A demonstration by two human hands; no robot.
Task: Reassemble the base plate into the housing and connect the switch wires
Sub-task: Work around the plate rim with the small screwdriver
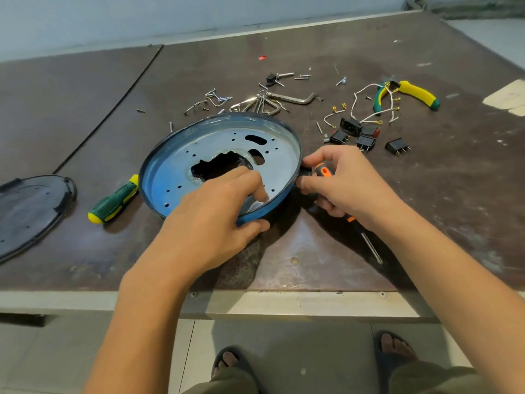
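table (85,251) edge near; left hand (216,214) holds housing (170,180) rim.

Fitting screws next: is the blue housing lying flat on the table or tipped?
Tipped. Left hand grips the blue housing by the rim; right hand, holding the orange screwdriver, touches its side; shadow under the raised edge.

1. The place looked like a small repair workshop, informal rather than industrial.
2. A worn, scratched dark surface (426,200) carried loose screws (216,95), hex keys (292,98), pliers (413,93) and a green-and-yellow screwdriver (113,201).
3. Rocker switches (366,141) and terminal-tipped wires (358,98) lay scattered near the pliers.
4. A plain pale wall (142,15) stood behind, and a tiled floor (312,351) showed below the surface's edge.
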